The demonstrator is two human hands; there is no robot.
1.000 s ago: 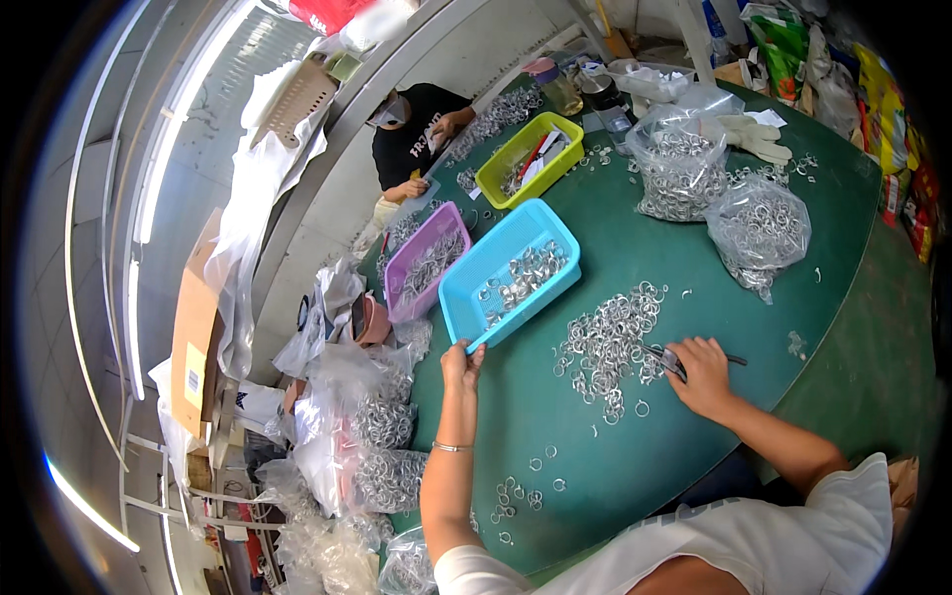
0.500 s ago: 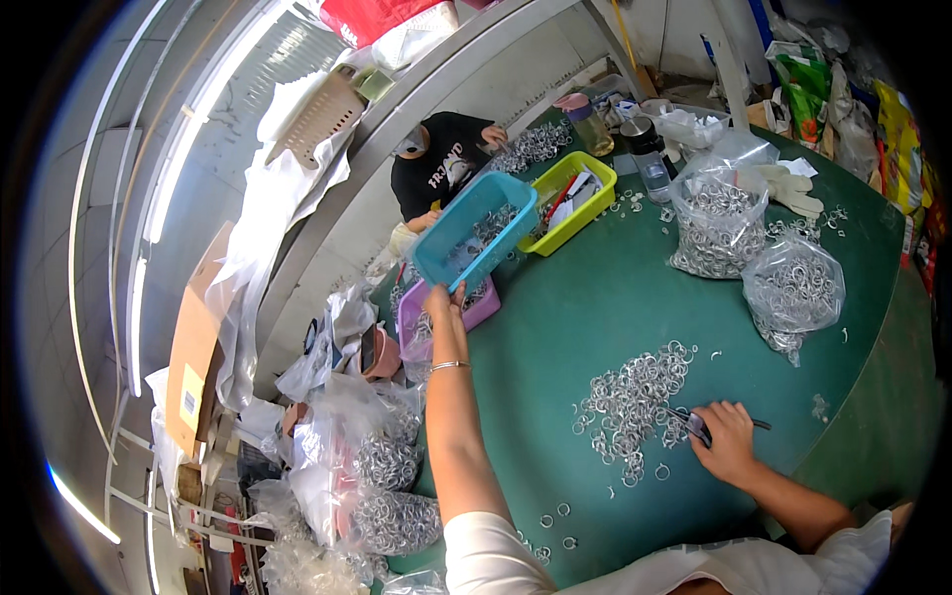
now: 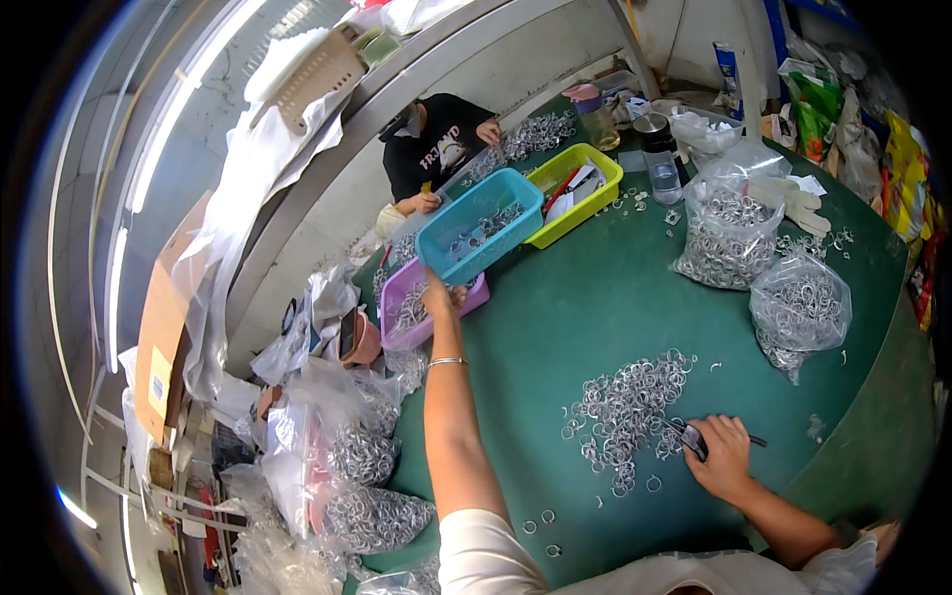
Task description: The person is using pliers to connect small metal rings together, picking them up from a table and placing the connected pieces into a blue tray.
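Observation:
My left hand point(image 3: 442, 296) reaches far out, its fingers closed at the near corner of a blue plastic basket point(image 3: 481, 260) with some metal rings inside. Partly under that basket is a purple basket point(image 3: 476, 295), also holding rings. My right hand point(image 3: 722, 456) rests on the green table, wrapped around pliers point(image 3: 693, 442) with dark handles and a silver head. The head of the pliers lies at the right edge of a loose pile of silver metal rings point(image 3: 627, 409). Single rings point(image 3: 530, 528) are scattered nearer to me.
A yellow-green basket point(image 3: 575, 226) adjoins the blue one. Clear bags of rings point(image 3: 729, 243) stand at right, more bags point(image 3: 377, 518) at left. A bottle point(image 3: 661, 174) and a jug point(image 3: 598, 124) are at the back. Across the table sits another person point(image 3: 436, 149) beside more rings.
The blue basket has come down and is less tilted, my left hand still at its corner. My right hand keeps its hold on the pliers beside the pile. The view has shifted slightly.

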